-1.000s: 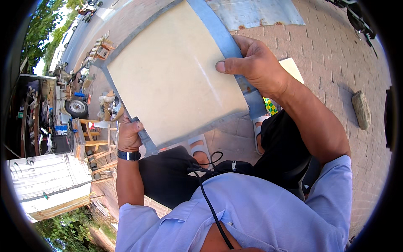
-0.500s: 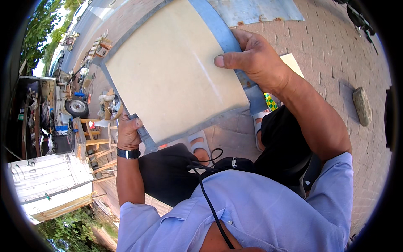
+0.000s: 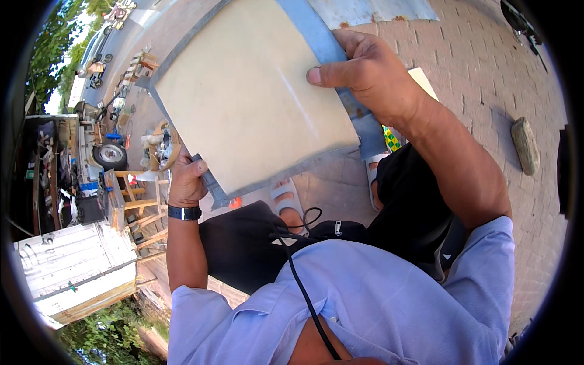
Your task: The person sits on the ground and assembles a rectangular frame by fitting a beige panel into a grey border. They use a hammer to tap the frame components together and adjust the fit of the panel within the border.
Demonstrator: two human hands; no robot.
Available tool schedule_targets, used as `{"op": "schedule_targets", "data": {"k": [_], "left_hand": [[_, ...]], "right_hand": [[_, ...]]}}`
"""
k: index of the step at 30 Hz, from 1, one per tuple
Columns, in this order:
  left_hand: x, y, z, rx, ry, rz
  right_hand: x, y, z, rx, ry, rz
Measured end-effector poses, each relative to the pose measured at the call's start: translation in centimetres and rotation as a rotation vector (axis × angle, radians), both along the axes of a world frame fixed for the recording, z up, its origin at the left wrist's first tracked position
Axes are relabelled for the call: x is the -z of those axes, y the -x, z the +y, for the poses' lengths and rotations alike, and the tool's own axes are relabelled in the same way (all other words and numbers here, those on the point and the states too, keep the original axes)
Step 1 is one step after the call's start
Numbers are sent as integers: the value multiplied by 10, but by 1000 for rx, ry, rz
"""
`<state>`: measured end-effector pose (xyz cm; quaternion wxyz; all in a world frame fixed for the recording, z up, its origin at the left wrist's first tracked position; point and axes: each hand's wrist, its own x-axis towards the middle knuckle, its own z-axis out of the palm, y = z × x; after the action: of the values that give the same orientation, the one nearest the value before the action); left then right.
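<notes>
A cream-coloured square board (image 3: pixel 249 97) lies flat over a larger grey-blue metal sheet (image 3: pixel 311 27), whose edges stick out around it. My left hand (image 3: pixel 187 182), with a dark wristwatch, is closed on the sheet's lower left corner, where a small bent flap shows. My right hand (image 3: pixel 374 73) grips the right edge. Its thumb presses on top of the board, and its other fingers are hidden beneath the sheet. Both pieces are held up in front of me, above my knees and sandalled feet.
Another rusty metal sheet (image 3: pixel 377 9) lies on the brick paving ahead. A pale board (image 3: pixel 423 82) is partly hidden behind my right forearm. At the right lies a long stone (image 3: pixel 525 146). To the left stand a wooden frame (image 3: pixel 143 204) and a loaded cart with a wheel (image 3: pixel 111 156).
Both hands and the held pieces have shifted slightly upward in view. The grip looks the same. Vehicles on the road at the far left have moved.
</notes>
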<state>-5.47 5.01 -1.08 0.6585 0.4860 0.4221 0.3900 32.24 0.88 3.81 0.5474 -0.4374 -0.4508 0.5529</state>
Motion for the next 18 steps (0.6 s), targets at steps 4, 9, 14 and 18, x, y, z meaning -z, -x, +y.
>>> {"op": "schedule_targets", "data": {"k": [4,9,14,18], "left_hand": [[7,7,9,88,41,-22],[15,4,21,16,142,-159],[17,-10,26,-85,121,-76],[14,-19,29,-106,184,-103]], "right_hand": [[2,1,-1,34,13,-28],[13,-1,6,10,-16,-57],[14,-3,25,-75,32,87],[12,-2,23,-85,99,175]]}}
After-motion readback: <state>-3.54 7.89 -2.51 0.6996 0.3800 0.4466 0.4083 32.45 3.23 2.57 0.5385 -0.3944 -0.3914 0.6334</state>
